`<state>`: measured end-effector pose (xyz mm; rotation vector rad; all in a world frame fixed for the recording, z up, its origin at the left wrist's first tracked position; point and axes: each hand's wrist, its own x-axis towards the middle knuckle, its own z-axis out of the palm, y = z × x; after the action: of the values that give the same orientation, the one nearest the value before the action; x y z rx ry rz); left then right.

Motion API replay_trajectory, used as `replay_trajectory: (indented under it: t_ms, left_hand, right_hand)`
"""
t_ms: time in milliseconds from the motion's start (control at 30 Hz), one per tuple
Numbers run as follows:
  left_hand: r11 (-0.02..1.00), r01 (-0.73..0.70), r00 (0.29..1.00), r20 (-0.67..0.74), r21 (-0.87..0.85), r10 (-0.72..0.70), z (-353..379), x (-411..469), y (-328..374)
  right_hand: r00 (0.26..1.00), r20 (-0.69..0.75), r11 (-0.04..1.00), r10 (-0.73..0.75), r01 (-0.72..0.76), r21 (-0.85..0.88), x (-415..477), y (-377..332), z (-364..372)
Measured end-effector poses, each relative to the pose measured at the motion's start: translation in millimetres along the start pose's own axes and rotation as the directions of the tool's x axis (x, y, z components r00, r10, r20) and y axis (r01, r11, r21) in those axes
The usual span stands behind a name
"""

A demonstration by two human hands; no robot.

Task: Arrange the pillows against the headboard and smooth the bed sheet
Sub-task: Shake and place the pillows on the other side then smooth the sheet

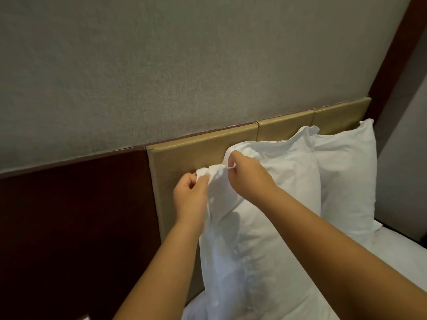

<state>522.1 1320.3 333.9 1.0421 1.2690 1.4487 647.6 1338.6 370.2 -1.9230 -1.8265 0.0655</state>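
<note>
**Both grips are tugging the near pillow's corner into shape**

In the middle of the frame, the left-hand grip (188,199) is pinching a bunched tip of loose white cotton, thumb and curled fingers clenched on the cloth. Just to its right, the right-hand grip (248,179) is grasping the same slack corner. That corner belongs to the plump white near pillow (265,239). The pillow is standing on edge, running from the lower centre up to the middle of the frame, and leaning against the tan padded headboard (196,155).

The two hands seem to be pulling the spare casing taut, so the corner is sitting neat and the pillow is standing square rather than slumping. Behind it, toward the right of the frame, a second white pillow (346,181) is standing upright against the same headboard, its near edge tucked behind the first.

The white bed sheet (404,262) is showing at lower right, rumpled near the pillow's foot, so smoothing it looks like work to come. A dark red-brown wooden panel (69,215) is filling the left side, under a grey woven wall covering (161,65).
</note>
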Motion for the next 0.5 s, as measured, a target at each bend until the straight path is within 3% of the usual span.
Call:
replay_trajectory:
  t_ms: [133,267,400,500]
  left_hand:
    - [0.957,-0.289,0.955,-0.058,0.027,0.290,-10.8,-14.2,-9.5]
    - [0.814,-0.520,0.838,-0.027,0.259,0.544,-31.5,-10.6,-9.1]
    - [0.771,-0.540,0.838,0.129,0.336,0.531,-39.6,-10.3,-2.0]
    - [0.678,-0.538,0.826,0.153,0.501,0.542,-45.2,-4.3,1.6]
  right_hand:
    - [0.993,-0.070,0.993,-0.098,0.102,0.061,-6.7,3.0,2.4]
    - [0.979,-0.083,0.976,-0.189,0.196,0.097,-6.1,-3.9,11.3]
    - [0.980,-0.079,0.973,-0.182,0.191,0.128,-5.0,-10.8,20.6]
    - [0.983,-0.030,0.975,-0.179,0.181,0.126,-3.4,-10.0,24.1]
